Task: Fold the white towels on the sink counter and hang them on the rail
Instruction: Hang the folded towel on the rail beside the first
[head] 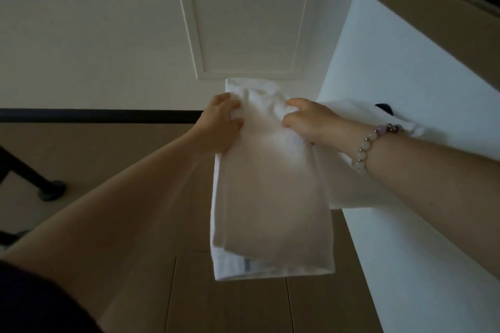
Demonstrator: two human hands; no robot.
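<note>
A folded white towel [270,197] hangs draped over the black rail [94,116], its front flap reaching down toward the floor. My left hand [220,127] grips the towel's left side at rail height, fingers curled over the bunched fabric. My right hand [308,120] pinches the towel's top right part, with a bead bracelet on the wrist. A second white towel [349,178] hangs on the same rail just to the right, partly behind my right forearm.
The rail's black stand foot [51,190] rests on the wooden floor [230,305] at the left. A white wall [405,89] rises on the right. A pale door panel [249,16] is behind the rail, and a brown cabinet [446,8] is at the upper right.
</note>
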